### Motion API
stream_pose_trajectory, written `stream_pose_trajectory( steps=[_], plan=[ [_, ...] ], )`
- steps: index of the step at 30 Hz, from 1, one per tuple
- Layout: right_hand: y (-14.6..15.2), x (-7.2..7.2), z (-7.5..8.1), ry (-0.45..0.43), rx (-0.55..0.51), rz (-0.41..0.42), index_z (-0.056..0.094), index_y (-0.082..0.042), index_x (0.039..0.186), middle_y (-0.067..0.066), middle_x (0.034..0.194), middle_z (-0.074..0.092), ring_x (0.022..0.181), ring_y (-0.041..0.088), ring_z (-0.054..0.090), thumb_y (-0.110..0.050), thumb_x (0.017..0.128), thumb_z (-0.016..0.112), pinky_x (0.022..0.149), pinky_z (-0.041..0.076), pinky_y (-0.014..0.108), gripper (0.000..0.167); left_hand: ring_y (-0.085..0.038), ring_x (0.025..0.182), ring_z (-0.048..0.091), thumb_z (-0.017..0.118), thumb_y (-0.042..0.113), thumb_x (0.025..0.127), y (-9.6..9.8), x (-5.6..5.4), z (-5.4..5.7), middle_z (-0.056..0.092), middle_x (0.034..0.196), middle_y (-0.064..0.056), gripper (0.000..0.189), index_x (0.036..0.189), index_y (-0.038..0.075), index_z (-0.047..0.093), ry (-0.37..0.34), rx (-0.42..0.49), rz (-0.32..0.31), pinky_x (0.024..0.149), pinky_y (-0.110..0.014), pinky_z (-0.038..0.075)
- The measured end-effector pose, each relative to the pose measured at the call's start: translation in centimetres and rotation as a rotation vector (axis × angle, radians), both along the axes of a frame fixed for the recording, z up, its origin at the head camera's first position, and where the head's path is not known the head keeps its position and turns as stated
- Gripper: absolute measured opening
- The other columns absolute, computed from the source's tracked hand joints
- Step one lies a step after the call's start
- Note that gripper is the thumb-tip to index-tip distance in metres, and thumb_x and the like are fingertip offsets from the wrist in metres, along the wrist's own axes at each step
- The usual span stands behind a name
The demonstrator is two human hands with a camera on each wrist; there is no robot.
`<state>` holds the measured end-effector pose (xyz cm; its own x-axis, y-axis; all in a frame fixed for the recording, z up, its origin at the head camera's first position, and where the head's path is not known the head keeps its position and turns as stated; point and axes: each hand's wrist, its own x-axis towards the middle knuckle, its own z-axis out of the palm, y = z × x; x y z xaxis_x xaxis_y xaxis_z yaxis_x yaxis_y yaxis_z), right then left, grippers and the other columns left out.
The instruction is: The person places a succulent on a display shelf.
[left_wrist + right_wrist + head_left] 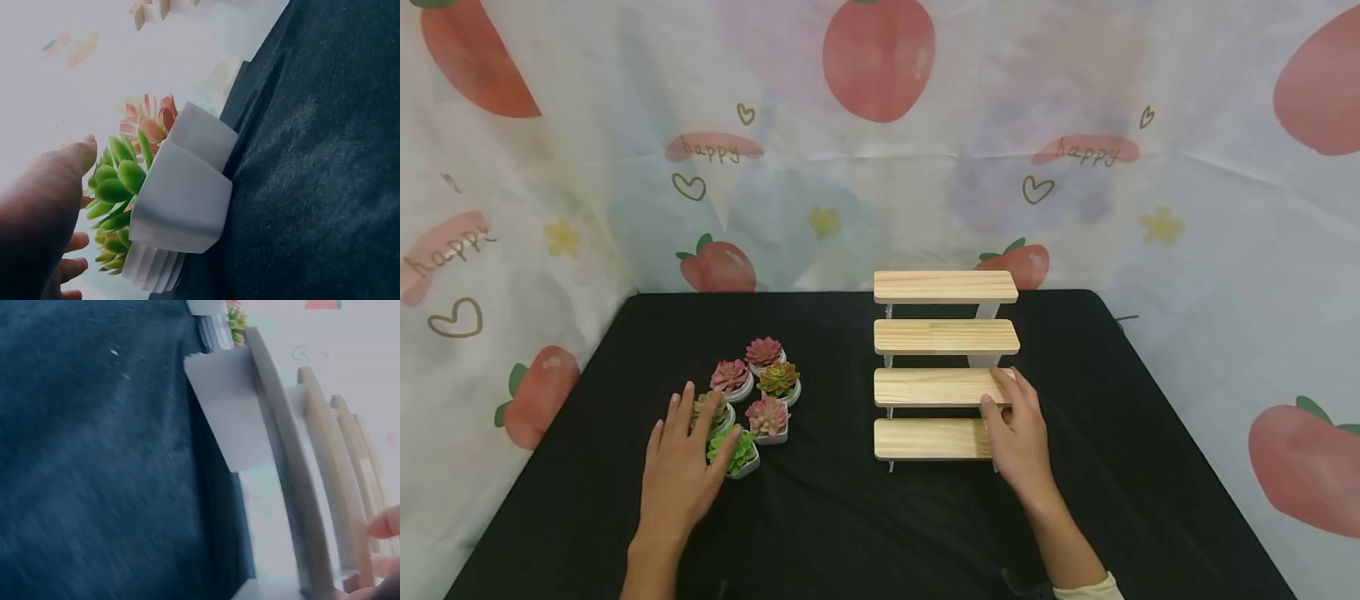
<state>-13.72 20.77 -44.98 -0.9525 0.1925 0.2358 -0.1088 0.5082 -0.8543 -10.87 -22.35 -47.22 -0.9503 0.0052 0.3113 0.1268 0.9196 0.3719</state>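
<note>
My left hand [681,475] hovers with spread fingers over the left side of a cluster of small potted succulents. Beneath its thumb is a bright green succulent [733,450] in a white angular pot [181,200]. An olive-green succulent [709,410] is partly covered by the fingers. A pale pink succulent [767,416], a red-green one [778,379] and two deeper pink ones stand beside them. To the right is a stepped wooden display stand [932,387] with several pale boards. My right hand [1018,429] grips the right end of its second board from the front, thumb at the front edge.
A black cloth covers the table [820,533]. Behind and beside it hangs a pale curtain [880,192] printed with fruit, hearts and the word happy. The stand's boards rest on whitish side supports [231,406].
</note>
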Motion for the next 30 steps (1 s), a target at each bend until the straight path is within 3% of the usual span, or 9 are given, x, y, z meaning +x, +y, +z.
stream_pose_trajectory(
  steps=[2, 9, 14, 23, 30],
  plan=[
    [-0.3, -0.2, -0.3, 0.01, -0.046, -0.035, 0.055, -0.005, 0.148, 0.02, 0.162, 0.031, 0.141, 0.041, 0.039, -0.016, 0.108, 0.053, 0.105, 0.041, 0.052, 0.042, -0.043, 0.153, 0.016, 0.052, 0.053, 0.106, -0.2, 0.0, -0.1, 0.018, 0.168, -0.022, 0.07, 0.161, 0.012, 0.038, 0.005, 0.007, 0.001, 0.116, -0.068, 0.016],
    [-1.0, -0.9, -0.8, 0.018, -0.261, -0.121, 0.061, -0.008, 0.143, 0.007, 0.159, 0.041, 0.117, 0.031, 0.051, -0.022, 0.11, 0.051, 0.092, 0.04, 0.04, 0.037, -0.045, 0.151, 0.019, 0.054, 0.05, 0.106, -0.4, 0.0, -0.3, 0.021, 0.167, -0.023, 0.068, 0.159, 0.01, 0.04, 0.015, 0.029, 0.001, 0.114, -0.07, 0.019],
    [-0.9, -1.0, -1.2, 0.035, -0.374, -0.134, 0.064, -0.007, 0.141, 0.003, 0.157, 0.044, 0.129, 0.026, 0.048, -0.017, 0.109, 0.055, 0.1, 0.04, 0.034, 0.035, -0.047, 0.15, 0.022, 0.055, 0.047, 0.106, -0.5, 0.0, -0.5, 0.022, 0.166, -0.024, 0.066, 0.159, 0.009, 0.041, 0.011, 0.064, -0.013, 0.11, -0.072, 0.024],
    [-0.7, -1.3, -1.0, 0.042, -0.403, -0.108, 0.064, -0.004, 0.139, 0.005, 0.157, 0.045, 0.142, 0.02, 0.038, -0.014, 0.108, 0.056, 0.112, 0.034, 0.046, 0.034, -0.049, 0.147, 0.027, 0.057, 0.041, 0.107, -0.8, -0.4, -0.8, 0.025, 0.165, -0.024, 0.062, 0.159, 0.011, 0.041, 0.019, 0.139, -0.033, 0.106, -0.074, 0.028],
    [-0.5, -1.2, -1.1, 0.036, -0.394, -0.096, 0.065, -0.007, 0.14, 0.005, 0.157, 0.044, 0.143, 0.022, 0.038, -0.014, 0.107, 0.056, 0.113, 0.034, 0.044, 0.034, -0.052, 0.146, 0.025, 0.051, 0.042, 0.11, -0.9, -0.3, -0.8, 0.019, 0.168, -0.021, 0.06, 0.161, 0.014, 0.038, -0.076, 0.219, -0.017, 0.104, -0.078, 0.026]
  ],
)
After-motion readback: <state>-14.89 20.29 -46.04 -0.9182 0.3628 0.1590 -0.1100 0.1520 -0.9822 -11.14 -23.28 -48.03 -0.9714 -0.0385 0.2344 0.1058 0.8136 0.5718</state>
